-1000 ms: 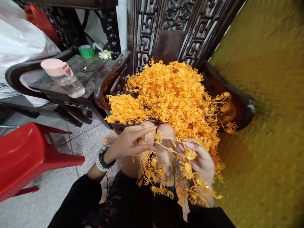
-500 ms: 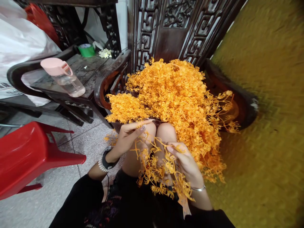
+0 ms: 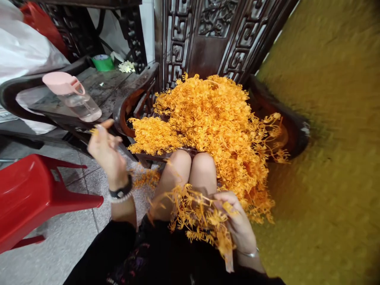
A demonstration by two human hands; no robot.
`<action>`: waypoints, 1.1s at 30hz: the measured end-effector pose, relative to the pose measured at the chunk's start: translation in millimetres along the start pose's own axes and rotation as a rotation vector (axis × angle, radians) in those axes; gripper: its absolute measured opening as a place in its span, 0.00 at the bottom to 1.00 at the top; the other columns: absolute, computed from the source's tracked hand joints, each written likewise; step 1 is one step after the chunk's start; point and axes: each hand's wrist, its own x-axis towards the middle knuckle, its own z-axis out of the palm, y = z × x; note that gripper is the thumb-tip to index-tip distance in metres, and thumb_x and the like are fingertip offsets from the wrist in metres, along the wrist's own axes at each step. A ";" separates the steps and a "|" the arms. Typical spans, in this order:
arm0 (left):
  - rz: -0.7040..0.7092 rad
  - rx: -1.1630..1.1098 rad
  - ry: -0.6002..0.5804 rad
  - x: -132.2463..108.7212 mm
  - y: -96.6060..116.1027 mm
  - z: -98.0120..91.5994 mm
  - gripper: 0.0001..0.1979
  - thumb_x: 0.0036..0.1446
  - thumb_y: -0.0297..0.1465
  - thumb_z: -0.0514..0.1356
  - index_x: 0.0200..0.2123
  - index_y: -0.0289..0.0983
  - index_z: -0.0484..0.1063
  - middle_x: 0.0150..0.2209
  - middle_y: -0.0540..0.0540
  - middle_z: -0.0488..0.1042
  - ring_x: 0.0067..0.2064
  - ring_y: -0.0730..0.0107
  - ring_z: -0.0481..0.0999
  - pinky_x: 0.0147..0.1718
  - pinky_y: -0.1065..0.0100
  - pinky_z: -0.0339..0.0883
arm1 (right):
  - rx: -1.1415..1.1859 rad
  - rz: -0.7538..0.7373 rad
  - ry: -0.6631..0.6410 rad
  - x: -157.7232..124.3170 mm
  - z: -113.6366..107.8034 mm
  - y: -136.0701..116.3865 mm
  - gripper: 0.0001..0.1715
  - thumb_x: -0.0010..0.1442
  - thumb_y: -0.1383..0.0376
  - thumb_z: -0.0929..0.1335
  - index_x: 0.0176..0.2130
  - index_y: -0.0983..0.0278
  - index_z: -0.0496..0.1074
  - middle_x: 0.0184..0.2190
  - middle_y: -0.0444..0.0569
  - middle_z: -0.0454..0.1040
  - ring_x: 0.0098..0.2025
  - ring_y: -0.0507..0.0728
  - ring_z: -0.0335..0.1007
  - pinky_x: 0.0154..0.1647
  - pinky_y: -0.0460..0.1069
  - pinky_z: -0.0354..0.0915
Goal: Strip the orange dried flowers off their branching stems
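My right hand (image 3: 236, 219), with a silver bangle at its wrist, is closed round a sprig of orange plastic flowers (image 3: 204, 213) above my lap. The sprig's thin stems spread leftward over my thighs, blurred in part, and a pale strip hangs from its lower end. Out to the left, my left hand (image 3: 107, 152) is raised beside the wooden side table, fingers bent together. A small orange plastic piece (image 3: 94, 131) shows at its fingertips. Beyond my knees, a large heap of orange plastic flowers (image 3: 208, 114) covers the seat of a carved wooden chair (image 3: 210, 53).
On the dark side table (image 3: 108, 85) stand a pink-lidded clear bottle (image 3: 74, 97), a roll of green tape (image 3: 103, 63) and a pale flower cluster (image 3: 127, 67). A red plastic stool (image 3: 26, 194) is at the left. Orange bits (image 3: 147, 178) lie on the floor.
My left hand has moved away from the sprig, out to the left and up, with a small orange piece at its fingers. My right hand still holds the sprig.
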 end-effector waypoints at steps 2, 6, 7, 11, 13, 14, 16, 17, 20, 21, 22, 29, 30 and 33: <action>0.072 -0.052 0.178 18.3 -3.2 -2.1 0.12 0.61 0.36 0.55 0.32 0.37 0.74 0.17 0.57 0.57 0.20 0.82 0.56 0.29 0.75 0.65 | -0.095 -0.053 0.136 -0.4 -6.9 4.3 0.26 0.54 0.50 0.66 0.17 0.63 0.57 0.15 0.40 0.51 0.19 0.48 0.45 0.22 0.47 0.45; -0.218 -0.318 -0.215 0.3 -1.4 32.1 0.21 0.60 0.43 0.52 0.19 0.38 0.57 0.15 0.56 0.53 0.15 0.78 0.56 0.19 0.70 0.63 | -0.282 -0.214 0.344 15.1 -5.1 5.0 0.22 0.57 0.55 0.65 0.18 0.63 0.58 0.17 0.40 0.52 0.22 0.49 0.48 0.25 0.47 0.47; -0.281 -0.355 -0.276 -11.0 0.0 42.7 0.23 0.61 0.44 0.50 0.17 0.39 0.53 0.14 0.56 0.50 0.14 0.79 0.53 0.17 0.71 0.60 | -0.335 -0.264 0.401 19.2 -2.3 3.4 0.20 0.57 0.57 0.65 0.19 0.63 0.59 0.18 0.41 0.53 0.23 0.49 0.49 0.26 0.47 0.47; -0.271 -0.205 -0.527 -48.9 7.1 69.4 0.27 0.58 0.53 0.45 0.17 0.39 0.53 0.15 0.55 0.50 0.16 0.78 0.52 0.16 0.70 0.51 | -0.582 -0.507 0.537 27.2 9.5 -6.3 0.16 0.58 0.64 0.65 0.21 0.63 0.62 0.19 0.42 0.57 0.24 0.50 0.53 0.28 0.48 0.50; -0.157 -0.041 -0.691 -59.9 12.2 75.0 0.27 0.49 0.55 0.56 0.18 0.38 0.56 0.17 0.54 0.54 0.19 0.77 0.54 0.19 0.69 0.50 | -0.630 -0.564 0.526 28.2 13.3 -10.7 0.15 0.58 0.65 0.65 0.21 0.62 0.64 0.19 0.42 0.59 0.24 0.50 0.53 0.28 0.48 0.51; -0.090 0.047 -0.759 -64.3 14.8 77.2 0.27 0.43 0.54 0.62 0.17 0.38 0.57 0.18 0.54 0.55 0.21 0.77 0.55 0.21 0.69 0.50 | -0.650 -0.582 0.511 28.7 14.6 -12.5 0.15 0.58 0.65 0.65 0.21 0.62 0.64 0.19 0.42 0.59 0.23 0.51 0.54 0.28 0.48 0.51; 0.022 0.216 -0.854 -72.3 18.3 81.2 0.26 0.39 0.51 0.66 0.17 0.37 0.58 0.19 0.54 0.57 0.24 0.75 0.57 0.24 0.69 0.51 | -0.667 -0.602 0.450 29.8 16.0 -15.4 0.14 0.58 0.65 0.65 0.22 0.62 0.65 0.19 0.43 0.60 0.24 0.51 0.55 0.29 0.49 0.52; 0.047 0.272 -0.887 -75.9 18.7 82.7 0.25 0.43 0.49 0.64 0.17 0.37 0.58 0.19 0.54 0.58 0.24 0.75 0.58 0.25 0.68 0.51 | -0.659 -0.602 0.410 30.3 15.9 -16.7 0.14 0.59 0.65 0.65 0.22 0.62 0.65 0.19 0.43 0.60 0.24 0.51 0.55 0.29 0.48 0.52; 0.002 0.267 -0.909 -84.0 14.9 83.2 0.23 0.61 0.42 0.50 0.17 0.37 0.58 0.17 0.53 0.59 0.23 0.75 0.58 0.25 0.68 0.52 | -0.593 -0.571 0.329 29.7 14.1 -19.8 0.12 0.59 0.65 0.65 0.23 0.62 0.66 0.19 0.43 0.61 0.23 0.51 0.55 0.28 0.48 0.53; -0.011 0.251 -0.906 -85.4 13.0 82.3 0.23 0.63 0.39 0.46 0.17 0.37 0.57 0.17 0.53 0.58 0.22 0.75 0.57 0.25 0.68 0.52 | -0.585 -0.566 0.330 28.5 13.7 -20.3 0.12 0.58 0.64 0.66 0.23 0.62 0.67 0.19 0.42 0.61 0.23 0.51 0.55 0.28 0.48 0.52; -0.014 0.240 -0.901 -86.2 11.5 81.2 0.23 0.64 0.38 0.44 0.17 0.37 0.56 0.17 0.52 0.58 0.22 0.74 0.57 0.25 0.67 0.52 | -0.591 -0.569 0.343 26.8 14.0 -20.4 0.12 0.58 0.64 0.66 0.23 0.62 0.67 0.18 0.42 0.61 0.23 0.51 0.55 0.28 0.48 0.52; 0.167 0.185 -0.905 -97.4 29.3 74.1 0.16 0.63 0.29 0.47 0.22 0.38 0.60 0.21 0.50 0.64 0.25 0.72 0.62 0.26 0.67 0.54 | -0.594 -0.626 0.633 22.5 12.7 -18.2 0.16 0.58 0.65 0.65 0.20 0.62 0.63 0.17 0.42 0.58 0.21 0.50 0.53 0.26 0.48 0.50; 0.176 0.166 -0.875 -100.9 34.9 69.9 0.16 0.63 0.28 0.47 0.22 0.38 0.60 0.21 0.50 0.64 0.25 0.72 0.62 0.26 0.67 0.54 | -0.537 -0.621 0.758 25.0 5.2 -20.8 0.18 0.59 0.64 0.64 0.19 0.62 0.61 0.17 0.41 0.57 0.21 0.50 0.51 0.26 0.48 0.48; 0.112 0.087 -0.754 -110.2 48.9 53.3 0.16 0.62 0.26 0.48 0.20 0.37 0.58 0.19 0.50 0.61 0.23 0.74 0.61 0.24 0.68 0.53 | -0.314 -0.598 1.135 32.2 -24.4 -33.2 0.20 0.61 0.58 0.63 0.20 0.62 0.61 0.19 0.41 0.55 0.22 0.50 0.49 0.25 0.48 0.45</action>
